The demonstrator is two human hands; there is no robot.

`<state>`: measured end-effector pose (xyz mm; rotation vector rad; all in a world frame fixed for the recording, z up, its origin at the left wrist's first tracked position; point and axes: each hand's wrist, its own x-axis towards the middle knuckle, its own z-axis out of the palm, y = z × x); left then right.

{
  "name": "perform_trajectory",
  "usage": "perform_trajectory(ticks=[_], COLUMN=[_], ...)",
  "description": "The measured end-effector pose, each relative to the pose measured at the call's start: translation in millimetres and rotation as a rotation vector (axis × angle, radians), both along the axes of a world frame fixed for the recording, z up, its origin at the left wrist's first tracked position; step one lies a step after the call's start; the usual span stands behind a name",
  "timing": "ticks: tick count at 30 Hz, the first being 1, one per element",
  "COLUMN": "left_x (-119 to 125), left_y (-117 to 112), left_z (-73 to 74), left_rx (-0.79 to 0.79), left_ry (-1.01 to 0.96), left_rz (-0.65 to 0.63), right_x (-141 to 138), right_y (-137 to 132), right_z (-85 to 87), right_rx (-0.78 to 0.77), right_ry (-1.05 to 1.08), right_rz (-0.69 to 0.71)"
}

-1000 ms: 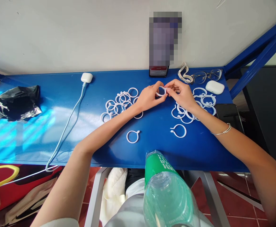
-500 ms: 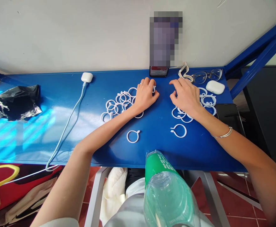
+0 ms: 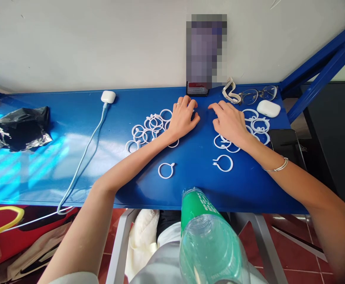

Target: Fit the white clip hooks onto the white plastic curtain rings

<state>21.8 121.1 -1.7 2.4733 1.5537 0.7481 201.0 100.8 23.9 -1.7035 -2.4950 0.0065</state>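
My left hand (image 3: 184, 118) is curled at the right of a cluster of white plastic rings (image 3: 153, 124). A small white bit, seemingly the clasp of another ring, peeks out between its thumb and forefinger; the rest is hidden. Across a narrow gap, my right hand (image 3: 230, 121) hovers over a second group of rings (image 3: 261, 125), its forefinger stretched leftward and its thumb apart, nothing visible in it. Nearer the front edge lie a closed-looking single ring (image 3: 159, 171) on the left and an opened ring (image 3: 232, 163) on the right.
A phone (image 3: 198, 89) leans on the wall. Glasses (image 3: 259, 95), a white earbud case (image 3: 268, 109) and a dark phone (image 3: 289, 146) lie right. A charger (image 3: 108, 96) with cable and a black plastic bag (image 3: 24, 128) are left. A clear green-labelled bottle (image 3: 210, 252) stands in front.
My right hand has shifted slightly left and its forefinger reaches out further, uncovering more of the right-hand rings. My left hand has hardly moved; less of the white bit shows by its fingers.
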Motion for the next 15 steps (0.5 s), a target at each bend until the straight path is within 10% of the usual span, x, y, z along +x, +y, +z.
perform_trajectory(ticks=[15], left_x=[-0.5], left_y=[1.4], left_z=[3.7], left_rx=[-0.092], left_ry=[0.096], left_rz=[-0.094], right_x=[-1.1], right_y=[1.2], right_z=[2.9], right_rx=[0.004], right_ry=[0.024], right_rz=[0.108])
